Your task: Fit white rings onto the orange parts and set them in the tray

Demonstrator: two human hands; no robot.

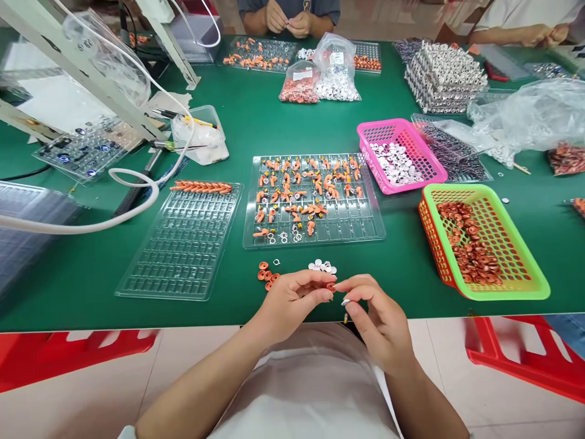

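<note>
My left hand (292, 302) is closed, thumb and index finger pinching a small orange-red round piece (331, 286) near the table's front edge. My right hand (381, 320) is closed too. Its thumb and fingers pinch a small white piece (346, 302), and a yellowish tip shows just below it. The right index fingertip is close to the orange-red piece; whether it touches cannot be made out. Just beyond the fingers lie white round caps (322, 266). Several orange-red round pieces (264, 275) and a small white ring (276, 262) are left of them.
A clear tray (356, 228) holds orange curved parts; a second clear tray (169, 262) has one row filled. Right are a pink basket (388, 186) of white caps and a green basket (525, 268) of orange-red pieces. A white cable (91, 227) crosses the left. Co-workers' hands (287, 19) are opposite.
</note>
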